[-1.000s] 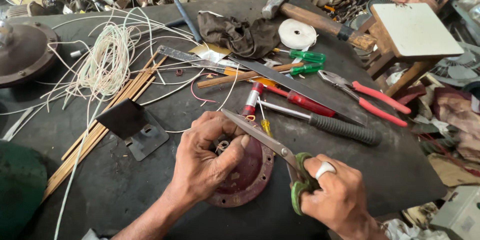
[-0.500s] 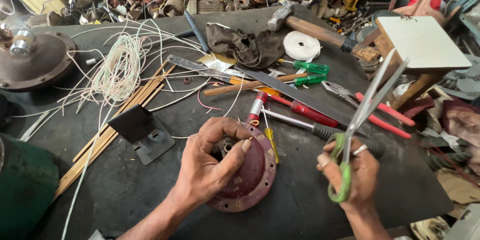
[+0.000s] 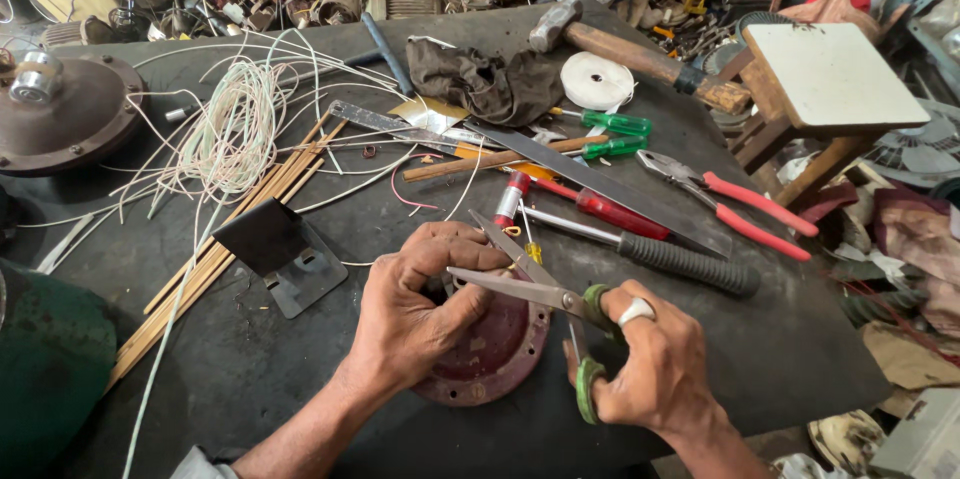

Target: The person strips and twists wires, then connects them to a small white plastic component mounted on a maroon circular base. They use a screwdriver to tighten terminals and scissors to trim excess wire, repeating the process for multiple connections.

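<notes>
My left hand [image 3: 420,304] rests on a dark red round metal part [image 3: 500,359] at the table's near edge, fingers curled over its middle. My right hand [image 3: 650,369] grips green-handled scissors [image 3: 530,284], with a white ring on one finger. The scissor blades are spread and point left, their tips right at my left hand's fingers. What sits between the blades is too small to tell.
On the dark table [image 3: 300,379] lie red-handled pliers [image 3: 740,204], a black-handled screwdriver [image 3: 660,254], a red screwdriver [image 3: 600,209], a long flat blade [image 3: 600,184], a hammer [image 3: 640,54], a tape roll [image 3: 597,81], a dark rag [image 3: 485,79], coiled white wire [image 3: 230,134], wooden strips [image 3: 220,249], a black bracket [image 3: 280,249]. A stool [image 3: 830,79] stands right.
My right hand has brought the scissors down from an upright position at the right to the red part, blades now pointing left at my left hand's fingers. The left hand stays on the part.
</notes>
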